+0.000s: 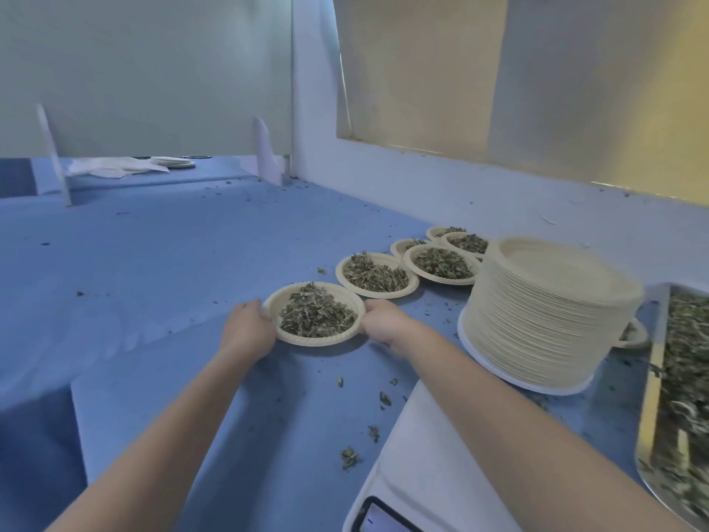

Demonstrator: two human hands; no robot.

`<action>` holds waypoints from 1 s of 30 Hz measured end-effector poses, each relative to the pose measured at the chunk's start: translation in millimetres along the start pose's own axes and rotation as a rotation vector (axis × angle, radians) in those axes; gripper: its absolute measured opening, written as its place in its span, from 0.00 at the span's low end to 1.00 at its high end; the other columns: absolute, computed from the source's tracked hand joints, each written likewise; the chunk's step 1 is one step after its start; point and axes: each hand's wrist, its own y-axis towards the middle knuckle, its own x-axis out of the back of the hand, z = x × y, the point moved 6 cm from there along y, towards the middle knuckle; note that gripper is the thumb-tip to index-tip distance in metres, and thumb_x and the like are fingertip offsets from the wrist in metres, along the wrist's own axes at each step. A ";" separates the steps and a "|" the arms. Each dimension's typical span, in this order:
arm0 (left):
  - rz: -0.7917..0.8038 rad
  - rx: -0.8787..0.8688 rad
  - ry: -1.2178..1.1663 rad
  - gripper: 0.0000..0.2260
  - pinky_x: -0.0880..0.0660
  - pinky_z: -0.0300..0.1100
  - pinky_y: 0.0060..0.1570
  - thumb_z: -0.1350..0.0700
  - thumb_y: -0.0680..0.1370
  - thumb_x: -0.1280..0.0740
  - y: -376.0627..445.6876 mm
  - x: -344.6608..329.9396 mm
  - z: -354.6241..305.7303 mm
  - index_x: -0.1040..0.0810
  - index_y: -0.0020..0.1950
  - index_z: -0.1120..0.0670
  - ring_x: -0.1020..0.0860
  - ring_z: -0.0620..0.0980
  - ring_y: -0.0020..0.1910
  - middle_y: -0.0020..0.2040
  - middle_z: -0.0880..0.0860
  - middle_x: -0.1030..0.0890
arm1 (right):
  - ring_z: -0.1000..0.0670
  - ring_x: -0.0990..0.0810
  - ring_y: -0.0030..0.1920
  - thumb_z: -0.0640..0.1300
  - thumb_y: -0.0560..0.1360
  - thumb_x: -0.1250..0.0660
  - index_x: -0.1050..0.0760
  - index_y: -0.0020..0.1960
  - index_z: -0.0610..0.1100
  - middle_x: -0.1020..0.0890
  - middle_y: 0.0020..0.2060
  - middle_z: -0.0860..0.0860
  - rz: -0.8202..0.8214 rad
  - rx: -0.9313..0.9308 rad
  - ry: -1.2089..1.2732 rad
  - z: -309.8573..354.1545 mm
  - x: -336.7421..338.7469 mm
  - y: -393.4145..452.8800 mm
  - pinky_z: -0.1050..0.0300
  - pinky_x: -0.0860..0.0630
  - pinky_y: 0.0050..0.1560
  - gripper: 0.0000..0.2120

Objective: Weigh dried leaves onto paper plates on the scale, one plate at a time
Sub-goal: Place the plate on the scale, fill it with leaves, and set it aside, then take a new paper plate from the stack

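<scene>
Holding 1 filled paper plate (314,314) between both hands, we have it low over or on the blue table (153,270); contact underneath is not visible. Our left hand (247,324) curls its fingers onto the plate's left rim; our right hand (383,322) grips the right rim, its fingertips hidden beneath the edge. The heap of dried leaves (316,311) sits directly between the 2 sets of fingers, centred in the plate.

Key relation: the row of filled plates (378,276) lies ahead and to the right of our right fingers, nearest plate just beyond them, rims close but apart. The row's long axis runs diagonally away toward the wall. Our right hand is nearer the row, so we judge this plate is being set at the row's near end.

Behind our right wrist stand the stack of empty plates (552,312) and, nearer us, the white scale (429,455). Loose leaves fill the tray (683,397) at far right.
</scene>
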 end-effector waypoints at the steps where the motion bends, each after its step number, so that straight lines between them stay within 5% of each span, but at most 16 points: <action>1: -0.021 -0.009 -0.020 0.18 0.36 0.46 0.63 0.60 0.82 0.46 -4.7 3.2 -1.5 0.35 0.71 0.60 0.34 0.58 0.68 0.73 0.58 0.37 | 0.47 0.27 0.45 0.34 0.77 0.43 0.26 0.51 0.40 0.23 0.48 0.45 -0.022 0.006 -0.031 1.7 2.6 -3.6 0.58 0.31 0.41 0.08; 4: -0.103 -0.065 -0.105 0.18 0.30 0.47 0.53 0.60 0.80 0.45 -27.0 17.8 -14.0 0.33 0.71 0.56 0.27 0.58 0.58 0.71 0.56 0.39 | 0.50 0.31 0.37 0.36 0.77 0.42 0.34 0.39 0.43 0.29 0.39 0.49 -0.070 0.002 -0.072 8.8 9.3 -17.8 0.58 0.37 0.32 0.09; 5: -0.105 -0.096 -0.116 0.17 0.30 0.44 0.48 0.60 0.80 0.44 -34.7 21.1 -22.0 0.31 0.69 0.55 0.26 0.55 0.52 0.69 0.56 0.38 | 0.49 0.29 0.41 0.36 0.77 0.42 0.29 0.46 0.40 0.27 0.44 0.48 -0.063 0.028 -0.086 15.4 10.3 -27.3 0.58 0.35 0.36 0.03; 7: -0.077 -0.147 -0.152 0.15 0.34 0.38 0.37 0.59 0.80 0.43 -50.7 23.7 -41.8 0.28 0.65 0.53 0.28 0.48 0.42 0.66 0.55 0.33 | 0.46 0.26 0.55 0.37 0.78 0.41 0.33 0.69 0.39 0.27 0.57 0.46 -0.057 0.073 -0.065 23.7 13.2 -42.8 0.59 0.33 0.46 0.19; 10: -0.021 -0.241 -0.204 0.13 0.36 0.34 0.31 0.58 0.79 0.41 -78.4 22.4 -75.4 0.25 0.61 0.50 0.28 0.48 0.42 0.60 0.53 0.26 | 0.48 0.27 0.61 0.38 0.77 0.40 0.37 0.74 0.44 0.28 0.66 0.48 -0.088 0.171 -0.002 33.0 21.0 -70.8 0.60 0.32 0.51 0.25; 14: 0.026 -0.375 -0.237 0.13 0.36 0.33 0.26 0.60 0.78 0.43 -121.5 18.4 -120.1 0.24 0.49 0.43 0.27 0.45 0.36 0.50 0.47 0.22 | 0.50 0.28 0.41 0.38 0.76 0.43 0.24 0.59 0.45 0.26 0.38 0.52 -0.143 0.293 0.047 36.1 43.3 -116.9 0.61 0.36 0.33 0.15; 16: 0.065 -0.422 -0.301 0.14 0.37 0.29 0.21 0.61 0.78 0.44 -144.5 15.5 -138.9 0.25 0.45 0.43 0.28 0.44 0.31 0.43 0.41 0.23 | 0.52 0.30 0.35 0.36 0.75 0.45 0.22 0.51 0.46 0.26 0.33 0.52 -0.176 0.319 0.059 28.6 62.1 -140.0 0.61 0.37 0.31 0.15; 19: 0.125 -0.473 -0.352 0.14 0.28 0.37 0.31 0.62 0.77 0.44 -179.9 6.1 -162.6 0.24 0.47 0.45 0.25 0.47 0.33 0.37 0.40 0.23 | 0.56 0.31 0.30 0.35 0.73 0.43 0.22 0.42 0.49 0.26 0.23 0.58 -0.223 0.313 0.108 4.6 91.8 -170.1 0.69 0.37 0.25 0.14; 22: 0.205 -0.484 -0.385 0.11 0.25 0.47 0.43 0.62 0.76 0.42 -214.2 -16.7 -185.5 0.24 0.49 0.48 0.21 0.52 0.43 0.37 0.46 0.23 | 0.51 0.31 0.33 0.33 0.70 0.40 0.20 0.39 0.48 0.25 0.26 0.55 -0.248 0.269 0.051 -27.6 114.9 -196.7 0.65 0.36 0.30 0.14; 24: 0.294 -0.490 -0.378 0.08 0.25 0.46 0.44 0.62 0.75 0.40 -237.0 -41.2 -203.3 0.24 0.51 0.52 0.21 0.53 0.45 0.39 0.50 0.21 | 0.49 0.30 0.36 0.34 0.72 0.39 0.24 0.33 0.51 0.25 0.28 0.53 -0.263 0.222 0.038 -55.0 133.4 -210.6 0.61 0.32 0.36 0.15; 30: 0.494 -0.614 -0.234 0.07 0.26 0.45 0.47 0.60 0.76 0.41 -296.2 -125.0 -262.4 0.26 0.50 0.52 0.22 0.55 0.49 0.50 0.56 0.20 | 0.51 0.29 0.31 0.41 0.76 0.39 0.22 0.40 0.45 0.25 0.30 0.50 -0.369 0.035 -0.164 -148.9 199.3 -252.4 0.59 0.35 0.30 0.09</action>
